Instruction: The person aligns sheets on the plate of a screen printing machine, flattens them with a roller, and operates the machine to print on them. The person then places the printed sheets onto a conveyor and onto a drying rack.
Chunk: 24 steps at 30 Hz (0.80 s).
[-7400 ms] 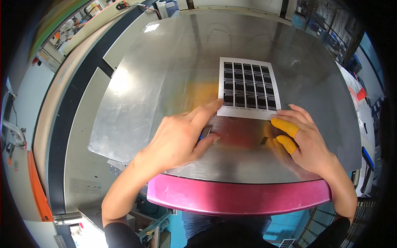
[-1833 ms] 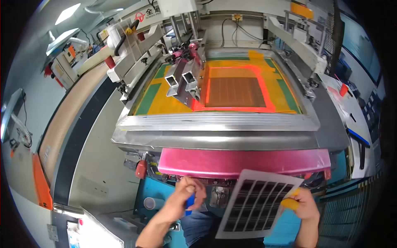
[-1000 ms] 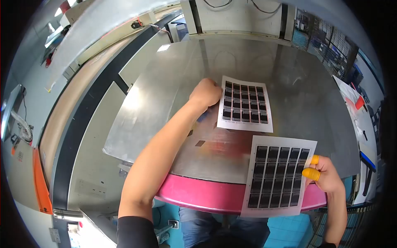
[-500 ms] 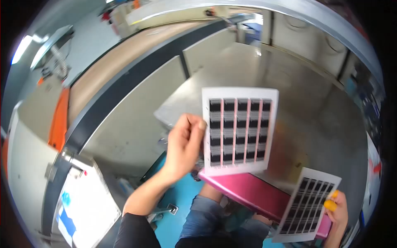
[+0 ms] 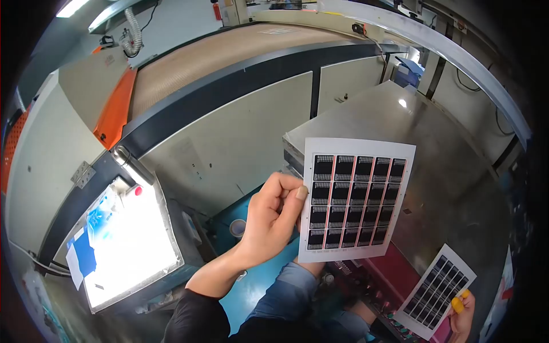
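My left hand (image 5: 271,220) pinches the left edge of a white sheet (image 5: 354,200) printed with a grid of black blocks with reddish lines between the columns. The sheet hangs upright in front of the metal table's near corner. At the lower right, my right hand (image 5: 462,313), with yellow covers on two fingers, grips a second printed sheet (image 5: 437,291) by its right edge. That sheet is tilted and shows black blocks without visible red lines. The two sheets are apart.
Behind the left sheet lies the metal table (image 5: 366,114) with a pink front panel (image 5: 394,268). A conveyor belt (image 5: 229,51) runs across the back left. A lit panel (image 5: 137,246) with blue pieces is at the lower left, below an orange guard (image 5: 114,111).
My left hand lifted the reddish-lined sheet off the metal table. The view has swung left towards the conveyor and lit panel. My right hand still holds its sheet, now farther down and right.
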{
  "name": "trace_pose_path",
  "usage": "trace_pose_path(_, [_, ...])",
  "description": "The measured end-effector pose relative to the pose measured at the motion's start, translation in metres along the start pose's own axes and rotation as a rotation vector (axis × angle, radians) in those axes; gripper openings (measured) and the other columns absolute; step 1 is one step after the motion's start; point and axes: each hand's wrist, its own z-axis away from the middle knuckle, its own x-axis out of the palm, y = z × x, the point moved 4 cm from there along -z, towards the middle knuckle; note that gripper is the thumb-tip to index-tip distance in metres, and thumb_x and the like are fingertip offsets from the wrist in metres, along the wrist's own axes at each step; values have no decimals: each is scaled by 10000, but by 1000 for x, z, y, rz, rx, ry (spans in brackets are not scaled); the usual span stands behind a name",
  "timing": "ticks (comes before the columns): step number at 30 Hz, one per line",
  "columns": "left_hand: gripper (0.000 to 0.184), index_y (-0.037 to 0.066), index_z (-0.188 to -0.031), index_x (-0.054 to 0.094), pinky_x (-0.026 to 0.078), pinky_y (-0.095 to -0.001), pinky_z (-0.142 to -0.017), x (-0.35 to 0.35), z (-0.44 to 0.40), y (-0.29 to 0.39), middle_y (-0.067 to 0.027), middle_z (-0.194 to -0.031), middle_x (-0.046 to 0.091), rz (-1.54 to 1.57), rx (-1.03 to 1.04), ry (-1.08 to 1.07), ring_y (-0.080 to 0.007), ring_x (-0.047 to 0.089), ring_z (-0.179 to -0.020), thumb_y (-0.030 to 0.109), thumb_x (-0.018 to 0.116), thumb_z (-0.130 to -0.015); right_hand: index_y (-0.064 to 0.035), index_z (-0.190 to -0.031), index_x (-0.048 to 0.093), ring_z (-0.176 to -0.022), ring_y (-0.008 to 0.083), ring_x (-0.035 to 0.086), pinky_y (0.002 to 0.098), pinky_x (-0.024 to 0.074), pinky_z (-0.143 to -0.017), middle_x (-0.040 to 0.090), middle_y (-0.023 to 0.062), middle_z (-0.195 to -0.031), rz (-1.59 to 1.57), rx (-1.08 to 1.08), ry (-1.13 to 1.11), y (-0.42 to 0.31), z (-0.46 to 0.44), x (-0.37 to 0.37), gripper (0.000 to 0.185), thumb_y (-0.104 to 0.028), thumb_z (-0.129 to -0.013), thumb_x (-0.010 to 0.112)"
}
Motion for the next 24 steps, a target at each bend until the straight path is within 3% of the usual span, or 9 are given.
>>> trace_pose_path(2, [102,-17,-994,521,443,-203,-544,-6,0,-1,-18,-734,598,7,-14,7,-44,554,-605,85,515,-1007,14,-1123,590,-526,41,562,172,423,-448,663,-4,-778,13,-3,5,1,-1,3,272,-97,-882,651])
trace_pose_path(5, [123,-24,-1048,525,437,-199,-724,-7,3,-3,-11,-882,595,24,-74,-19,-33,515,-805,94,498,-1023,6,-1133,584,-535,41,562,169,431,-465,655,-14,-770,19,2,21,3,-3,5,283,-133,-895,649])
trace_pose_path(7, [132,-18,-1029,537,433,-197,-717,-11,1,-6,-3,-869,591,35,-90,-7,-31,513,-798,110,509,-1020,-6,-1158,576,-609,45,593,172,458,-512,663,-9,-842,41,12,-27,-4,0,8,300,-172,-917,640])
trace_pose_path(10, [149,-8,-988,556,426,-192,-700,-28,-12,-19,10,-849,585,8,-164,-5,-26,509,-782,135,521,-1016,22,-1290,523,-698,78,498,206,434,-612,594,16,-910,79,143,96,-12,11,17,373,-43,-930,600])
trace_pose_path(14, [158,31,-924,591,439,-217,-649,-97,-65,-78,21,-798,582,-29,-265,109,-44,535,-724,166,537,-986,39,-1299,508,-712,81,494,211,425,-629,603,41,-969,9,118,103,-9,17,27,372,-31,-940,576])
trace_pose_path(16, [147,29,-930,605,454,-250,-607,-154,-109,-106,6,-762,591,-73,-295,260,-75,556,-664,162,550,-960,39,-1303,504,-725,82,498,211,420,-626,600,45,-986,4,111,152,-6,22,28,370,-39,-947,567])
trace_pose_path(20, [244,-39,-796,626,456,-326,-463,-261,-219,-105,-127,-651,638,-302,-69,531,-197,599,-517,83,466,-933,36,-1318,489,-742,90,503,207,427,-621,597,49,-992,-24,161,215,0,27,20,368,-66,-969,545])
trace_pose_path(22, [237,-113,-940,587,567,-355,-535,-311,-270,-117,-210,-800,673,130,-39,824,-275,682,-641,46,411,-946,31,-1331,479,-753,98,512,201,435,-624,597,51,-993,-5,221,280,4,30,11,375,-78,-977,535])
trace_pose_path(24, [255,-169,-1103,471,636,-403,-629,-354,-301,-136,-281,-950,653,307,-155,828,-373,707,-757,24,385,-960,18,-1348,470,-775,99,524,196,446,-631,593,49,-996,27,182,240,-1,27,17,402,-86,-968,549])
